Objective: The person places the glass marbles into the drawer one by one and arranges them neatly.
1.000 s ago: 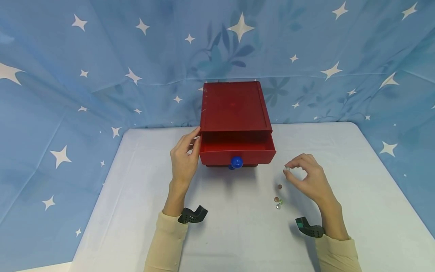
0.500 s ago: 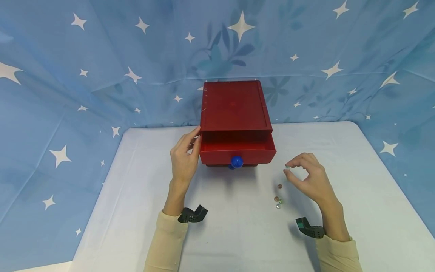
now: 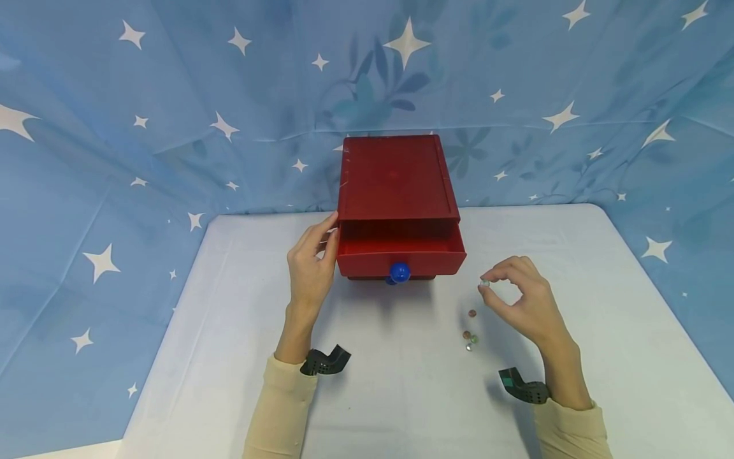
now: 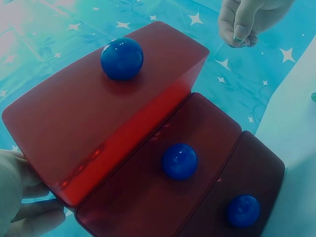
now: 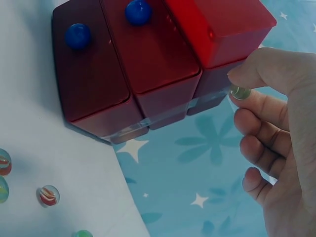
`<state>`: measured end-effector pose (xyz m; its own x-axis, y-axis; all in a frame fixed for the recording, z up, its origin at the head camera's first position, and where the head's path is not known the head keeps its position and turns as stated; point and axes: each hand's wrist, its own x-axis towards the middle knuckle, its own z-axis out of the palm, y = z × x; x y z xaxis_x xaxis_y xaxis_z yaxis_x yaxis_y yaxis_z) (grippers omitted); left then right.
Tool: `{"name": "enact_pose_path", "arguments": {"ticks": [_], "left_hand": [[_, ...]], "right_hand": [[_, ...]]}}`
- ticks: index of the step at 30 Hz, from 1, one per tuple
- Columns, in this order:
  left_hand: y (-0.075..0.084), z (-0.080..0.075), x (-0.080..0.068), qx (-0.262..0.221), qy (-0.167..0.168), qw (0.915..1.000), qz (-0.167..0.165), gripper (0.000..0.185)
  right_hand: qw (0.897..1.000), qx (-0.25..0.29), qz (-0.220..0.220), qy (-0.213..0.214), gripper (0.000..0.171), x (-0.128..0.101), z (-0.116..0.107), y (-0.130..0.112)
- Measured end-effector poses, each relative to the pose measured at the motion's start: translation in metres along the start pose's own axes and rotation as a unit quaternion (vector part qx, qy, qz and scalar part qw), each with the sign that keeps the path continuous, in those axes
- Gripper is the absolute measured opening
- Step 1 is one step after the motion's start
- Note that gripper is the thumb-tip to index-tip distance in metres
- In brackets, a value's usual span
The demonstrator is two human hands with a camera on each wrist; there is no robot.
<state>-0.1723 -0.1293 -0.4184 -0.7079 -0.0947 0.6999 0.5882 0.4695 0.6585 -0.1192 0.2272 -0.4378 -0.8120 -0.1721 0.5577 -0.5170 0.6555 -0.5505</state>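
Two hands on a pale table [image 3: 401, 395] with blue starry cloth [image 3: 172, 95] hung behind and down both sides. The red drawer box [image 3: 394, 175] sits at the far middle, backed up against the cloth, so the open room is all on the near side and off to the right.

The right hand [image 3: 518, 299] hovers right of the box, thumb and forefinger pinching a small clear-greenish marble [image 5: 240, 92], the other fingers loosely curled. The left hand [image 3: 309, 271] has straight fingers resting against the box's left front corner, gripping nothing.

The box's top drawer [image 3: 399, 252] is pulled partway out, with a round blue knob [image 3: 399, 273] on its front. The wrist views show two more drawers below, each with its own blue knob, both closed.

Three loose marbles [image 3: 469, 335] lie on the table just in front of the right hand, well apart from the box. The right wrist view shows a fourth, a green one [image 5: 82, 233] cut off by the bottom edge. From overhead I can't see inside the drawer, its floor is just red shadow.
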Motion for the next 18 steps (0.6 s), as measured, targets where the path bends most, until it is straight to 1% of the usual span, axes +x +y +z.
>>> {"name": "enact_pose_path", "arguments": {"ticks": [5,18], "left_hand": [[0.001,-0.001,0.0,-0.003,0.001,1.0,0.002,0.034],[-0.001,-0.001,0.0,-0.004,0.003,1.0,0.001,0.032]], "right_hand": [[1.0,0.006,-0.002,0.003,0.024,0.001,0.0,-0.003],[0.999,0.028,-0.029,0.018,0.025,0.006,-0.003,-0.015]]}}
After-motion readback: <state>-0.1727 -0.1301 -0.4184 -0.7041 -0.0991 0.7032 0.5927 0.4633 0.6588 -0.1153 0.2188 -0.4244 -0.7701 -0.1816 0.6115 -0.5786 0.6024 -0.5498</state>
